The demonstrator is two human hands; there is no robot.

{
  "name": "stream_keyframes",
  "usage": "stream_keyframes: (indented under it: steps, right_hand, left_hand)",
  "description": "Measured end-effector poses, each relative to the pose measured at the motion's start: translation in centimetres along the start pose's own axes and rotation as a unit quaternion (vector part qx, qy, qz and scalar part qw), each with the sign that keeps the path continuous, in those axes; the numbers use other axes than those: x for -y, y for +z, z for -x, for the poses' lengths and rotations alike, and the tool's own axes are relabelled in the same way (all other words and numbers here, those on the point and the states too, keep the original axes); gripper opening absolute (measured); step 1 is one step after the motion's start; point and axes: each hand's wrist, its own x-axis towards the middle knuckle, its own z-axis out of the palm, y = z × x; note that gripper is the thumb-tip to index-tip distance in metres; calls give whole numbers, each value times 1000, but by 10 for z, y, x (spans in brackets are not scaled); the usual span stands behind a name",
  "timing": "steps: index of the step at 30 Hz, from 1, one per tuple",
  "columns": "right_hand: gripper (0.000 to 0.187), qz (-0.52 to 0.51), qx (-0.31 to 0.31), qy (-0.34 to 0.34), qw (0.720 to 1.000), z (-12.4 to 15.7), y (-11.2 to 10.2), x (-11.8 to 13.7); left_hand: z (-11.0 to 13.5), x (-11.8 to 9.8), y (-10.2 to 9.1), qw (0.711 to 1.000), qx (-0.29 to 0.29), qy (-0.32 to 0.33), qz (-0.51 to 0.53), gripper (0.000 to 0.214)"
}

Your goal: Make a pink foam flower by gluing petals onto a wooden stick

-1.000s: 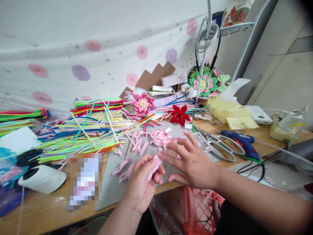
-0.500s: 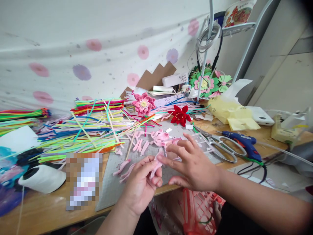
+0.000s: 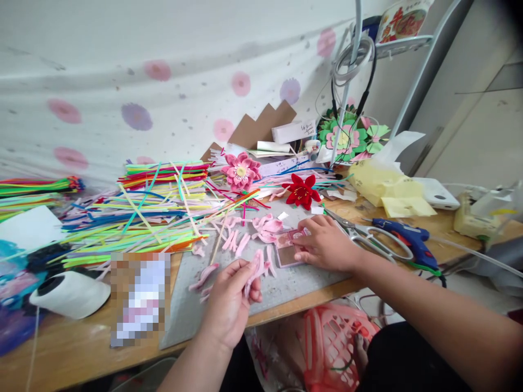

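Wooden worktop [image 3: 77, 348], a grey mat [image 3: 183, 316] on it. Over the mat I see the right hand [image 3: 327, 244] and, nearer left, the left hand [image 3: 229, 299]. The right partly covers a flat case [image 3: 288, 256], gripping or not I can't tell; the left clamps a fuzzy pink petal [image 3: 257, 265].

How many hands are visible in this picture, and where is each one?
2. The left hand pinches a pink piece near the table's front edge; the right hand is at the small pink case. No others show.
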Motion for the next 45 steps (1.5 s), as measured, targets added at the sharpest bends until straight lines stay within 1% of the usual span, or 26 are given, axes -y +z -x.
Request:
stream_keyframes:
  steps: [3,5,8,10,12,14,16,19,23,26,28,30,32,34,36,38,40,41,43,45]
  right_hand:
    - [34,1,11,3,1000,-1,2,0]
    - [36,21,15,7,1000,-2,3,0]
    - [48,67,-1,10,998,-3,3,3]
    - [56,77,-39,1,996,-2,1,10]
    - [60,57,-93,-37,993,-1,-3,21]
    - [61,24,-136,-96,986,3,-7,34]
    - [60,-1,-150,-151,977,7,-9,45]
    - [57,-19,-142,-187,972,10,-7,53]
    - [56,-13,-154,-169,973,10,-5,50]
    - [57,-17,-160,-171,972,10,-6,50]
    - [55,-19,-157,-173,972,10,-7,52]
    - [53,-19,-155,-162,974,9,-8,56]
    - [53,-25,-155,-147,977,9,-9,60]
    - [54,-33,-149,-147,977,9,-9,63]
    - [54,-37,-138,-149,978,8,-10,63]
    - [54,-40,-131,-131,982,7,-11,57]
    - [52,-46,-124,-95,987,7,-13,43]
    - [50,-48,-117,-75,989,7,-14,35]
    - [44,-41,-90,-35,994,8,-13,15]
    - [37,-26,-52,-5,998,10,-10,-3]
  left_hand:
    - [-1,-1,1,1000,-8,0,-15,29]
    - [-2,-1,3,1000,-12,4,-27,29]
    - [-2,-2,4,999,-15,10,-41,29]
    - [-2,-2,5,999,-21,13,-47,30]
    - [-1,-1,6,998,-26,15,-51,30]
    - [0,-1,7,998,-24,18,-54,30]
    - [0,-1,7,999,-14,18,-50,29]
    - [1,-3,7,1000,2,3,-28,26]
    - [2,-4,7,1000,7,-27,1,28]
    - [1,-3,8,1000,10,-25,-12,28]
    - [0,-1,8,999,9,-4,-46,27]
    - [-1,1,9,995,1,28,-95,26]
    - [-1,4,8,986,-14,59,-154,26]
    - [-1,7,9,974,-25,84,-210,25]
    - [-1,9,9,964,-28,97,-244,24]
    - [-1,9,8,960,-29,98,-261,24]
    - [-3,6,1,954,-33,97,-281,26]
    - [-4,2,-6,951,-37,98,-292,26]
    - [-8,-7,-28,942,-54,106,-314,26]
    - [-12,-18,-56,929,-93,121,-337,24]
